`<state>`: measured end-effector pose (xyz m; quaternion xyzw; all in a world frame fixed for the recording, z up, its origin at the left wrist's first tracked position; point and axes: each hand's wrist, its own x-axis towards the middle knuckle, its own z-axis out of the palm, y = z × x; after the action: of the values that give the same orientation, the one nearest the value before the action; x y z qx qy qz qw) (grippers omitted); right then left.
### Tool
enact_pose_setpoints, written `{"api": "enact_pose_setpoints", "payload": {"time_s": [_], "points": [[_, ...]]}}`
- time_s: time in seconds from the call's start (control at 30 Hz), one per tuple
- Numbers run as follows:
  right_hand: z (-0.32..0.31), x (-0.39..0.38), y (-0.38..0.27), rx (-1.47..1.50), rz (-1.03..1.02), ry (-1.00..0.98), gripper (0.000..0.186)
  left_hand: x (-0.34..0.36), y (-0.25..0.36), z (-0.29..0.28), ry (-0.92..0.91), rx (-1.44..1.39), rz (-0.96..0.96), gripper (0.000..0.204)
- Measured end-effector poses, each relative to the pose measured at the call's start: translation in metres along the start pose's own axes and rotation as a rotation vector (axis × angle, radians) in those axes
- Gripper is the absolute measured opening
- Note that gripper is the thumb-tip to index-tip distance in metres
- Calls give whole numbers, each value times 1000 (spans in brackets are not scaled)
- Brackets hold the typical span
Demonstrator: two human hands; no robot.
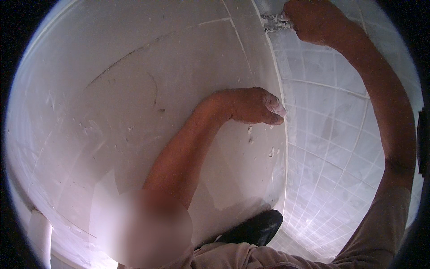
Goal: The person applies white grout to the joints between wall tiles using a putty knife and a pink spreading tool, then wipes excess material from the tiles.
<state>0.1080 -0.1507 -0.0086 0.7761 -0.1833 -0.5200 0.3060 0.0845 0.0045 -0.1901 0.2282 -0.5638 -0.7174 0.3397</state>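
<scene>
My left hand [255, 106] rests against a smooth, scuffed beige wall [134, 116] beside the pale joint where it meets a tiled wall [327, 139]. Its fingertips are whitened and curled together at that joint; whatever is between them, if anything, is too small to make out. Higher up, my right hand [309, 22] grips a short metal tool [275, 22], smeared with white material, at the top of the same joint. The tool's far end touches or lies very near the joint; which, I cannot tell.
Small chips, cracks and pencil-like lines mark the beige wall. A dark knee or shoe [251, 228] shows at the bottom, beside a small patch of tiled floor [291, 242]. A white vertical piece [39, 237] stands at the lower left. A blurred area covers part of the lower view.
</scene>
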Motion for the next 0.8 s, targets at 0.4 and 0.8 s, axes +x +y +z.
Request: {"api": "enact_pose_setpoints", "payload": {"time_s": [0.4,0.8], "points": [[-16,-17,-21,-66,22,-117,18,0,-3,-2,-14,-14,-11,51],[-23,-20,-14,-42,90,13,20,11,-25,7,30,159,115,50]]}}
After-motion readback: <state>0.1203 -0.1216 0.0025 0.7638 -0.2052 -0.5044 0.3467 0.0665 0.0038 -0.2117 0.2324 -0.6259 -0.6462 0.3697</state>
